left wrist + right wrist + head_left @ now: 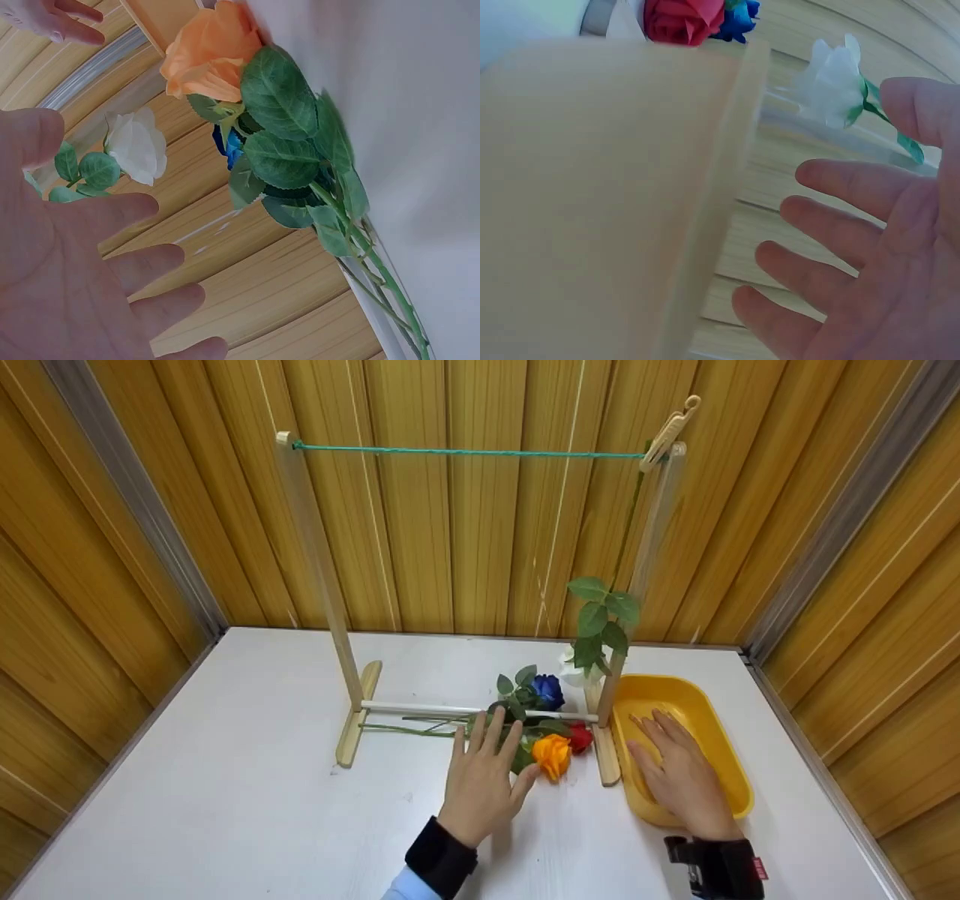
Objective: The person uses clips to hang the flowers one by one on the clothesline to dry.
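Note:
My left hand [480, 784] hovers with spread fingers close by several artificial roses lying on the table, palm facing them in the left wrist view. Nearest its thumb is the orange rose [553, 756]; a red rose [580, 738] and a blue rose [548, 691] lie just beyond. My right hand [679, 776] is over the yellow basin [709, 701], fingers extended and holding nothing. A white rose [137, 146] hangs head down, its stem clipped by a wooden clothespin [670, 435] to the green cord [465, 452].
The cord spans a wooden stand with a left post [319, 562] and a right post [652, 547]. A white crossbar [420, 707] joins its feet, with rose stems lying beside it. Wood-patterned panels [480, 547] enclose the white table [247, 802] at the back and sides.

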`<state>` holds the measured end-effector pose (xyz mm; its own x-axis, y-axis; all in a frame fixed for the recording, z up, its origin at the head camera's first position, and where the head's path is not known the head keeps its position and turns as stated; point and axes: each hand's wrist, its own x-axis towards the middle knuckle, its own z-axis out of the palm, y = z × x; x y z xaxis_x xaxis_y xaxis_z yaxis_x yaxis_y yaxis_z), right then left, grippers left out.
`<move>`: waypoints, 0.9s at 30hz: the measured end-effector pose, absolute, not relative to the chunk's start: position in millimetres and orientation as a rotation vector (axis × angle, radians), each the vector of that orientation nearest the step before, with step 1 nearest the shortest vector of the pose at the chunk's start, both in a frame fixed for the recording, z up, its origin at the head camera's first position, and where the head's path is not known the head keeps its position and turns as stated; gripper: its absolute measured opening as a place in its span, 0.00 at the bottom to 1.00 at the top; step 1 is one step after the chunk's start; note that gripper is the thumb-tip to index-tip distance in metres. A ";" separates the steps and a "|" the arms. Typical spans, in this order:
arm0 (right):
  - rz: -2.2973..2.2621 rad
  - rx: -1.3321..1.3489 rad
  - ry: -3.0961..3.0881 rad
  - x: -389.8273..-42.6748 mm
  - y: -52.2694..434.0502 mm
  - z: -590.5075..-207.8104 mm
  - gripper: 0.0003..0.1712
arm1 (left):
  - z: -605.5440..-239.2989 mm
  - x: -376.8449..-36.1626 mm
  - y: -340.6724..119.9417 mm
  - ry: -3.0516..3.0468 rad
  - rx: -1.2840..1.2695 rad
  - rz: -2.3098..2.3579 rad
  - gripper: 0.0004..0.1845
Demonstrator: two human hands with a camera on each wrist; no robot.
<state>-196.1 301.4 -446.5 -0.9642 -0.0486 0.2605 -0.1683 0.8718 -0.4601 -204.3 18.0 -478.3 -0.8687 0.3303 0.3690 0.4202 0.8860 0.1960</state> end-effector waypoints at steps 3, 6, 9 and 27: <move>0.743 0.111 -2.826 -195.6 309.7 -443.6 0.34 | -476.0 -202.6 23.9 -2.727 -0.581 -0.385 0.34; 0.756 0.057 -2.855 -196.1 317.4 -441.9 0.37 | -472.5 -200.8 30.8 -2.745 -0.603 -0.383 0.33; 0.738 0.015 -2.873 -196.6 324.7 -441.9 0.37 | -468.1 -199.7 39.5 -2.770 -0.626 -0.407 0.34; 0.789 -0.069 -2.943 -198.2 356.9 -452.4 0.32 | -463.9 -196.4 93.7 -2.805 -0.812 -0.448 0.35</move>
<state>-198.2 356.9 -452.4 -0.9946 0.0681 0.0787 0.0196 0.8653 -0.5008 -196.4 93.7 -463.9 -0.8325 0.4894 0.2597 0.5459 0.8045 0.2339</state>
